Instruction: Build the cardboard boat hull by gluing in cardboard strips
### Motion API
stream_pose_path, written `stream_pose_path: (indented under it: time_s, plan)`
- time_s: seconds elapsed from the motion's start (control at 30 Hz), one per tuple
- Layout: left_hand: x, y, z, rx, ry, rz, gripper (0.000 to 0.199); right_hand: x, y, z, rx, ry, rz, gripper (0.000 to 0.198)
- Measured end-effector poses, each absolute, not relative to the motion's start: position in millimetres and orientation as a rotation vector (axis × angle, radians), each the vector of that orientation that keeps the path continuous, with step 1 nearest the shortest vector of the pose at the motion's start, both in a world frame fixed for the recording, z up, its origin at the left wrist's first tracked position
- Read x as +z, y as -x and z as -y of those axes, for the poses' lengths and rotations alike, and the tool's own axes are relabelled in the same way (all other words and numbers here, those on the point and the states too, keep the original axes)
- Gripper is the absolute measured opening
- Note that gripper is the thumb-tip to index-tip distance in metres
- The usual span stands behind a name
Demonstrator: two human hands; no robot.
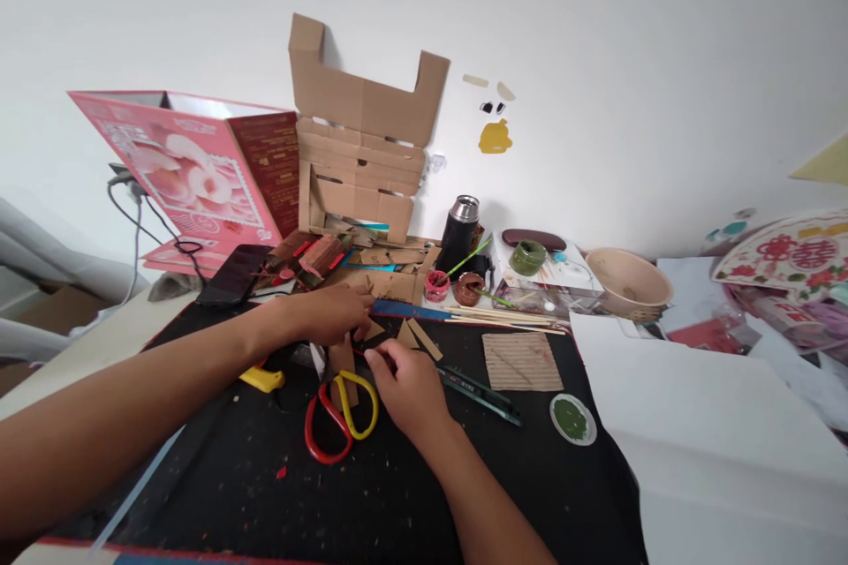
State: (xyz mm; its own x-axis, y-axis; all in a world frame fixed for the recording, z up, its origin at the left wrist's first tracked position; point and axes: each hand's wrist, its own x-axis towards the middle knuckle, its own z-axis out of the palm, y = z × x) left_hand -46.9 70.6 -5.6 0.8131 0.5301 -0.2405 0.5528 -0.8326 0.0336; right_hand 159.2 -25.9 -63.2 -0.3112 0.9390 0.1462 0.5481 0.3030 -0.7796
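My left hand [341, 315] reaches over the black mat, fingers bent down and closed above small cardboard scraps. What it grips, if anything, is hidden. Close by, my right hand [411, 387] is curled with thumb and fingers together; a thin red bit shows near its tips, too small to name. Between and below the hands lie scissors [328, 428] with one red and one yellow handle, partly over a brown cardboard strip [343, 359]. Narrow cardboard pieces [424, 340] rest just beyond my right hand. Dark green pens [487, 397] lie to its right.
A yellow-handled tool [263, 378] lies under my left forearm. Corrugated cardboard [522, 362], a lid of green paint [573, 420] and wooden sticks [503, 318] are rightward. Behind stand paint jars [435, 286], a black flask [458, 234], brown rolls [321, 258] and a phone [235, 274].
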Motion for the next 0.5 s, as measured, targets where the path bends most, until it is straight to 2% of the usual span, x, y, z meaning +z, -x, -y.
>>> stream_pose_path:
  time_s: [0.1,0.37,0.5]
  plan:
    - [-11,49,-68,-0.317,-2.904,-0.890,0.017,-63,-159,27,0.775,1.354,2.058,0.024]
    - [-6,58,-75,-0.275,-2.878,-0.881,0.020,-60,-154,33,0.685,1.353,2.311,0.021]
    - [6,61,-80,-0.139,-2.864,-0.913,0.019,-60,-152,35,0.682,1.317,2.360,0.021]
